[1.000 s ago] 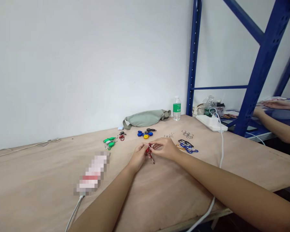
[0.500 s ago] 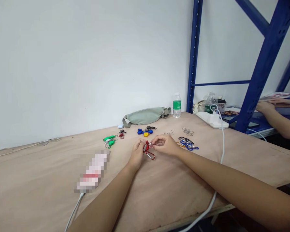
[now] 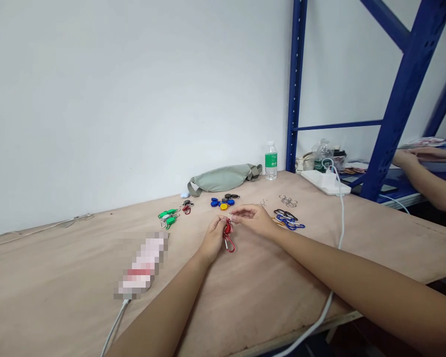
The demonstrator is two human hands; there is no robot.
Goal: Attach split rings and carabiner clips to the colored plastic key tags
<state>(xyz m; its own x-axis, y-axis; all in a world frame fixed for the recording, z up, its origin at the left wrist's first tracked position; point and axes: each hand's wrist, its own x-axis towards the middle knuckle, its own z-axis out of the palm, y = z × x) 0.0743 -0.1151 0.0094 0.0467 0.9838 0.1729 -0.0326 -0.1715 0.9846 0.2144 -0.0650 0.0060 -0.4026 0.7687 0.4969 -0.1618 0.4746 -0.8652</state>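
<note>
Left hand (image 3: 211,239) and right hand (image 3: 255,220) nearly meet just below the centre of the frame, above the bare table (image 3: 59,287). Left thumb and fingers pinch a red key reel (image 3: 228,228); a red clip (image 3: 230,246) hangs from its lower end, silver bar on one side. Right thumb and forefinger close together at the reel's upper end, on something small and shiny, too fine to make out; other fingers loosely bent. Left of the hands, green reels (image 3: 170,221) with clips; just beyond, a small dark-and-red cluster (image 3: 186,209). Above the hands, blue reels (image 3: 215,203), a yellow reel (image 3: 223,207) and black reels (image 3: 233,196) lie bunched. Right of centre, loose metal rings, and below them black, blue and orange clips (image 3: 292,223) beside the right wrist. Farther back, a grey-green waist bag (image 3: 223,179) lies near the wall (image 3: 134,99), a green-labelled bottle (image 3: 271,164) upright to its right. Lower left, a pixelated pinkish object (image 3: 143,270) with a cable at its near end. Right side: white power strip (image 3: 327,184), blue rack (image 3: 394,104), a co-worker's hands (image 3: 409,159) beyond it.
</note>
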